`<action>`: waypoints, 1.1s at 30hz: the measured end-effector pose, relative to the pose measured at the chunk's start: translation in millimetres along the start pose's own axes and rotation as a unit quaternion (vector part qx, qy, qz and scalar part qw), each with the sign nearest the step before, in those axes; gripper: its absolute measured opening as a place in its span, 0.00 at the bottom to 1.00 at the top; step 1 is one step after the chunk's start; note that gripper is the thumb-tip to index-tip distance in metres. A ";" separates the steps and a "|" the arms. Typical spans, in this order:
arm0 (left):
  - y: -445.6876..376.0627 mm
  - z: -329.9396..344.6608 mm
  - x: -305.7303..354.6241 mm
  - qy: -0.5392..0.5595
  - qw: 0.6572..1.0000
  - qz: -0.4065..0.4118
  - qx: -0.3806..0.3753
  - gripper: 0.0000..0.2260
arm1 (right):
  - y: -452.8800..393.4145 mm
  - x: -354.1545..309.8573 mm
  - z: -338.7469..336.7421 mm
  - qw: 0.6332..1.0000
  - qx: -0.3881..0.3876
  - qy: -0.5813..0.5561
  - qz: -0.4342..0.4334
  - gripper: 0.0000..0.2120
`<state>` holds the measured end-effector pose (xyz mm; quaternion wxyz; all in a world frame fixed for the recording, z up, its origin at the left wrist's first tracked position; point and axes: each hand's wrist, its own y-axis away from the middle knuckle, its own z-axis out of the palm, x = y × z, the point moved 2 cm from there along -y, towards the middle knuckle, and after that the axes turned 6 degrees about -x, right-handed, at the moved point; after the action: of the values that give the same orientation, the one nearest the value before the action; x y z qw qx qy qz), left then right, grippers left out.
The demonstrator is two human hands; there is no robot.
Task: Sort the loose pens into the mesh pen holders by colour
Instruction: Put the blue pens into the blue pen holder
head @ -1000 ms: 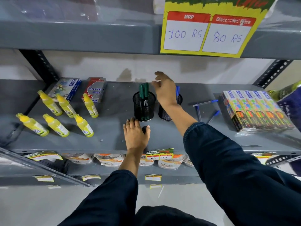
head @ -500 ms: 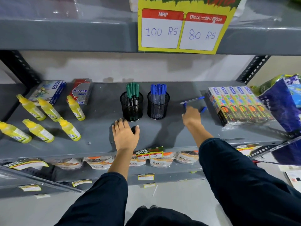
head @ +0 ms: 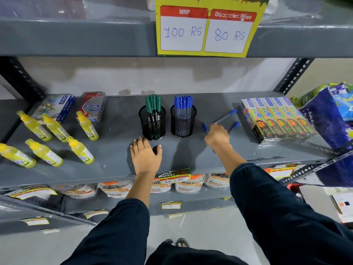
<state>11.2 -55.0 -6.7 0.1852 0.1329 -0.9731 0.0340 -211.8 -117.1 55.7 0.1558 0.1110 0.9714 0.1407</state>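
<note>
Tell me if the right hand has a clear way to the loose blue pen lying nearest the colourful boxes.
Probably yes. The right hand is already among the loose pens, and the blue pen lies on bare shelf just beyond it, with nothing between; the boxes sit further right.

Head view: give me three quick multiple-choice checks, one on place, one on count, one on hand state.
1. The loose blue pens lie:
A. left of the green-pen holder
B. right of the blue-pen holder
C. on the boxes

2. Yellow bottles on the shelf:
A. four
B. six
C. nine

3. The left hand is:
A. flat on the shelf
B. lifting a holder
C. inside a holder

Answers:
1 B, they lie past the blue-pen holder, by the right hand.
2 B, six yellow bottles show.
3 A, the left hand rests before the green-pen holder.
</note>
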 end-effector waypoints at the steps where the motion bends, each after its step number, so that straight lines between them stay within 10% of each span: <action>1: 0.1 0.3 0.1 0.004 1.000 0.000 0.002 0.27 | -0.8 -0.9 0.6 1.000 0.000 -0.001 -0.002 0.16; 13: -0.5 0.4 -0.4 0.002 1.000 0.001 -0.002 0.26 | -7.4 -12.1 -13.7 0.991 0.048 -0.114 -0.050 0.21; 22: -0.9 0.7 -0.2 0.014 1.000 0.001 -0.008 0.27 | 6.6 -68.8 -100.5 0.870 0.277 -0.302 -0.275 0.26; 33: -1.3 -1.4 -0.5 0.021 1.000 -0.002 -0.008 0.27 | -9.7 -81.4 -45.6 0.927 0.177 -0.147 -0.297 0.23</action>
<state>12.4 -55.9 -5.6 0.2065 0.1323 -0.9690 0.0283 -153.3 -158.2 116.4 0.3095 -0.1370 0.9352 -0.1044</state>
